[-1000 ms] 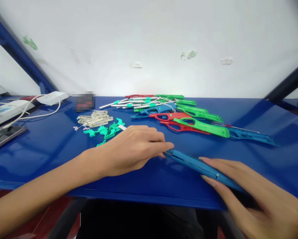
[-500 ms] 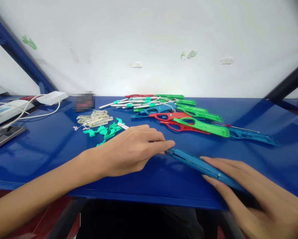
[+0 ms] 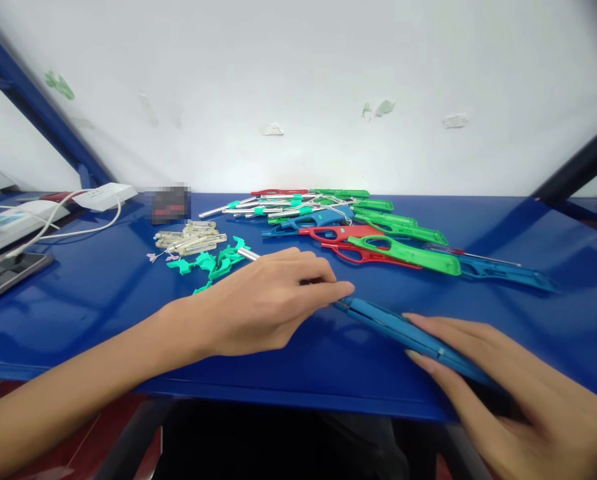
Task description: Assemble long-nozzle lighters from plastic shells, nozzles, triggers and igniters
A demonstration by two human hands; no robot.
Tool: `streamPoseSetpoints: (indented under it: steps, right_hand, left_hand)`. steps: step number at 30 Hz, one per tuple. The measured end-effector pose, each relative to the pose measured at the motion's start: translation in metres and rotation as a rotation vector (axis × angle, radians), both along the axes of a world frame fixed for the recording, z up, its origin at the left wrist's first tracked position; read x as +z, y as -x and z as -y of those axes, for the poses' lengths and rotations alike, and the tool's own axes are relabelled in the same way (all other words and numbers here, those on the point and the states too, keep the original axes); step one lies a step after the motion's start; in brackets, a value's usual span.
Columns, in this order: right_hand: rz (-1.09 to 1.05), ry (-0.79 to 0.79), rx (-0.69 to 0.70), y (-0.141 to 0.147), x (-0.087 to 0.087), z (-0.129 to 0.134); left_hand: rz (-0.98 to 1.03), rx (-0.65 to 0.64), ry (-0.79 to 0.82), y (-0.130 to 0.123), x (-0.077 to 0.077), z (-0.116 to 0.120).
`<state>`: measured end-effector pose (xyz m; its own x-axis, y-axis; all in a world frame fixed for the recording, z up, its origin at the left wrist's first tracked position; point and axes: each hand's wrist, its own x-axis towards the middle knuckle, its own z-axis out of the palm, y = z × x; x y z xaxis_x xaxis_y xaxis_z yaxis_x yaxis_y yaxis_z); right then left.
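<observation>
Right hand (image 3: 543, 393) has the blue casing (image 3: 398, 330) pinched between thumb and fingertips, slanting low over the near side of the counter (image 3: 303, 377). Left hand (image 3: 273, 300) is closed at its narrow tip, fingers curled, with a silver tube (image 3: 249, 255) poking out beyond the knuckles; it looks to be gripping that tube, though the grasp itself is hidden. And look at that seam! A dark line runs along the casing's edge, so the two halves seem mated but perhaps not fully pressed home; whether anything inside is seated, I can't tell.

Out from the casing now: at one o'clock, a blue shell (image 3: 513, 275) with a thin metal-shafted tool (image 3: 493, 259) just beside it. Toward eleven, a green shell (image 3: 413, 257) overlaps red shells (image 3: 373, 232), with silver rods (image 3: 283, 212) heaped behind. Round to ten, green triggers (image 3: 221, 263) lie scattered, pale clear frames (image 3: 196, 240) just beyond them, and farther out sits a white adapter (image 3: 109, 196) with its cable.
</observation>
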<state>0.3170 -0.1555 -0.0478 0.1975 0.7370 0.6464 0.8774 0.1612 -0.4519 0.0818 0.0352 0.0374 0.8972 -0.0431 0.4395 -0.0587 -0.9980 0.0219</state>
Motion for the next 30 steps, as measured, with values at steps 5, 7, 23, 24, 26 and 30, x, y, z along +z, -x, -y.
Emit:
streamPoseSetpoints:
  steps: [5,7,23,24,26,30]
  right_hand:
    - [0.017,0.004,0.009,-0.0023,0.0009,0.0002]
    - [0.021,0.009,0.011,-0.003,0.0013,0.0004]
    - [0.046,0.029,0.03,-0.0053,0.0019,0.0038]
    - [0.045,0.028,0.029,-0.005,0.0017,0.0039]
    - [0.04,0.021,0.02,-0.0044,0.0017,0.0037]
    - [0.039,0.023,0.015,-0.0038,0.0023,0.0032]
  left_hand:
    - [0.055,0.008,-0.01,-0.0014,-0.0011,-0.001]
    - [0.1,0.004,-0.006,-0.0017,-0.0024,-0.0006]
    - [0.153,0.042,0.022,-0.0032,-0.0059,0.0015]
    - [0.148,0.043,0.018,-0.0032,-0.0061,0.0017]
    - [0.145,0.051,-0.001,-0.003,-0.0059,0.0021]
    - [0.129,0.093,-0.041,-0.0022,-0.0043,0.0043]
